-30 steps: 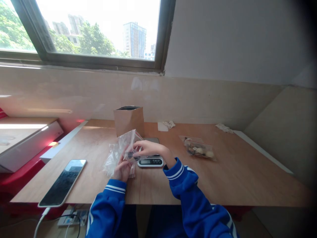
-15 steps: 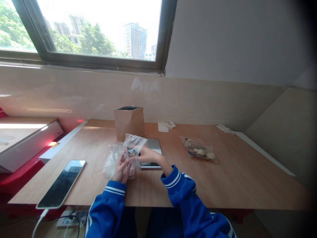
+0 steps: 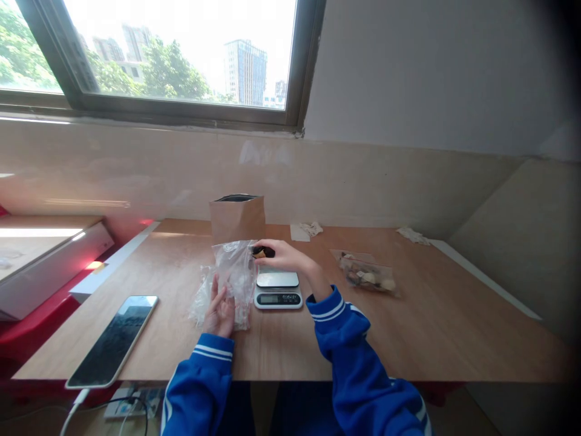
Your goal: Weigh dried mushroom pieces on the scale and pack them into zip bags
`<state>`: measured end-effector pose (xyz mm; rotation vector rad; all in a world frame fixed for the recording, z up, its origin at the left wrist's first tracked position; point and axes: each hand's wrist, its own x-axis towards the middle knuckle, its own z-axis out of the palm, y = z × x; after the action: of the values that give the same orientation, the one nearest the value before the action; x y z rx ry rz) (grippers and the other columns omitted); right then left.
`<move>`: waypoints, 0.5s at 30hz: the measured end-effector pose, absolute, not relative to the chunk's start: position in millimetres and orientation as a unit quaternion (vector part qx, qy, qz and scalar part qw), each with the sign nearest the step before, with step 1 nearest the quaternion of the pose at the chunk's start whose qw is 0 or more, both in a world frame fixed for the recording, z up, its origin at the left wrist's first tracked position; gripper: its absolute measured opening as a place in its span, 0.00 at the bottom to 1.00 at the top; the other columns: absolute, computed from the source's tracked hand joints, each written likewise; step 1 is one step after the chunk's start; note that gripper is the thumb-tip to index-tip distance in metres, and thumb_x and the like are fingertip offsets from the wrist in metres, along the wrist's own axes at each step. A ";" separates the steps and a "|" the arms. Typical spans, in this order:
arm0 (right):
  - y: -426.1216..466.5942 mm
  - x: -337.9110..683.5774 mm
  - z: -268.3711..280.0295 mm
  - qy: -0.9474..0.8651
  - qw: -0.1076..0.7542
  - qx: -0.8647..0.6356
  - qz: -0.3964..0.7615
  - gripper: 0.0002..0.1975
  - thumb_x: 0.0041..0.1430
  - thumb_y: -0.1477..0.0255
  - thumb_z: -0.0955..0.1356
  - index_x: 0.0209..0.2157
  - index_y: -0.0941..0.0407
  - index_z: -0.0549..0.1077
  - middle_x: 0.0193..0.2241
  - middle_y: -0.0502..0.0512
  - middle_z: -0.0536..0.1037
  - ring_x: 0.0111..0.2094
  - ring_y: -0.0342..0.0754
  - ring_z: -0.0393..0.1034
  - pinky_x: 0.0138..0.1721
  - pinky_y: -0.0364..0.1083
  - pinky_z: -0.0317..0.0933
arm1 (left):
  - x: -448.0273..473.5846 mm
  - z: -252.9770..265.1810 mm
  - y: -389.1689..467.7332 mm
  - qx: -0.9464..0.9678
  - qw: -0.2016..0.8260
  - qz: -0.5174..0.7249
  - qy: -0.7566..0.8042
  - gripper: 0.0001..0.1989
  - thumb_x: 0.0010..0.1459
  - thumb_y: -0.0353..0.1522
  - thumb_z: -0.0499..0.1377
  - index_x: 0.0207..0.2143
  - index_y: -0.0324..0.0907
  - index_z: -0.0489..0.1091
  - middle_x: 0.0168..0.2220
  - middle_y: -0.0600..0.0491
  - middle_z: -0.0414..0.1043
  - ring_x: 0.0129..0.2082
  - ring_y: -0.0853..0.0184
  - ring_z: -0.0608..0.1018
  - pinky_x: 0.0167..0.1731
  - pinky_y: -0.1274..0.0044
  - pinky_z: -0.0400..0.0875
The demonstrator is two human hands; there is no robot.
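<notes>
My left hand [image 3: 221,312] holds a clear plastic zip bag [image 3: 236,266] upright by its lower part, with more clear bags [image 3: 202,303] lying on the table beneath it. Between the fingers of my right hand [image 3: 288,257] is a dark brown piece with a yellowish patch [image 3: 262,251]; its kind I cannot make out. That piece is at the bag's upper right edge, above a small kitchen scale [image 3: 278,297] with a metal plate. Behind the bag stands an open brown paper bag [image 3: 238,218].
Two filled clear bags [image 3: 368,277] with pale and dark pieces lie to the right on the wooden table [image 3: 436,327]. A phone [image 3: 113,340] on a charging cable lies at left. Crumpled gloves or cloths [image 3: 311,229] [image 3: 413,236] lie along the back edge.
My right hand has moved up and right from the clear bag, with the dark piece now showing in its fingers. The bag stands more upright, and the scale's display has come into view.
</notes>
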<state>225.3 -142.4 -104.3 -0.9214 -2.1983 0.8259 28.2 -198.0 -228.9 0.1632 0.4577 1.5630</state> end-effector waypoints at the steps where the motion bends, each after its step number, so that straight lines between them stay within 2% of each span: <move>1: -139.2 224.5 -100.4 -0.836 0.290 -0.349 0.308 0.18 0.54 0.70 0.70 0.48 0.55 0.72 0.46 0.55 0.75 0.47 0.49 0.70 0.48 0.47 0.63 | 28.2 -228.5 -198.1 0.068 0.684 0.698 0.201 0.29 0.60 0.17 0.43 0.58 0.50 0.60 0.46 0.52 0.75 0.37 0.76 0.79 0.34 0.89 0.73; 5: -132.3 222.4 -88.0 -0.856 0.234 -0.348 0.301 0.20 0.52 0.70 0.70 0.49 0.53 0.72 0.47 0.54 0.75 0.48 0.49 0.69 0.49 0.46 0.61 | 26.0 -231.4 -197.6 0.055 0.693 0.692 0.195 0.28 0.61 0.18 0.43 0.57 0.51 0.62 0.47 0.53 0.75 0.36 0.76 0.79 0.31 0.89 0.73; 9: -132.9 231.9 -83.7 -0.865 0.163 -0.361 0.308 0.19 0.52 0.69 0.70 0.47 0.54 0.73 0.43 0.53 0.77 0.43 0.50 0.71 0.43 0.45 0.63 | 22.3 -237.0 -196.3 0.039 0.687 0.700 0.192 0.27 0.61 0.18 0.44 0.56 0.51 0.63 0.48 0.53 0.74 0.37 0.77 0.79 0.30 0.90 0.72; 11: -133.8 238.5 -82.4 -0.862 0.154 -0.373 0.307 0.18 0.52 0.68 0.70 0.46 0.54 0.74 0.42 0.53 0.78 0.42 0.50 0.71 0.42 0.45 0.64 | 20.3 -240.2 -195.1 0.031 0.684 0.705 0.185 0.27 0.61 0.18 0.44 0.55 0.53 0.65 0.49 0.53 0.73 0.38 0.77 0.78 0.30 0.91 0.72; 13: -133.7 241.1 -77.9 -0.848 0.226 -0.389 0.280 0.17 0.53 0.68 0.69 0.46 0.54 0.73 0.44 0.54 0.77 0.44 0.50 0.70 0.44 0.46 0.63 | 18.5 -243.7 -193.8 0.032 0.686 0.703 0.183 0.27 0.61 0.18 0.45 0.54 0.54 0.66 0.51 0.54 0.72 0.38 0.77 0.79 0.31 0.90 0.72; 15: -130.5 236.1 -68.2 -0.816 0.354 -0.405 0.212 0.18 0.57 0.67 0.66 0.50 0.53 0.70 0.47 0.54 0.74 0.47 0.50 0.68 0.49 0.48 0.61 | 17.3 -247.0 -192.8 0.047 0.689 0.700 0.182 0.27 0.61 0.19 0.46 0.53 0.55 0.66 0.52 0.54 0.71 0.38 0.77 0.79 0.31 0.90 0.72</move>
<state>236.1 -130.5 -68.2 -1.0468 -2.1083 0.5490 17.3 -192.8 -247.0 0.1042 0.4082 1.5659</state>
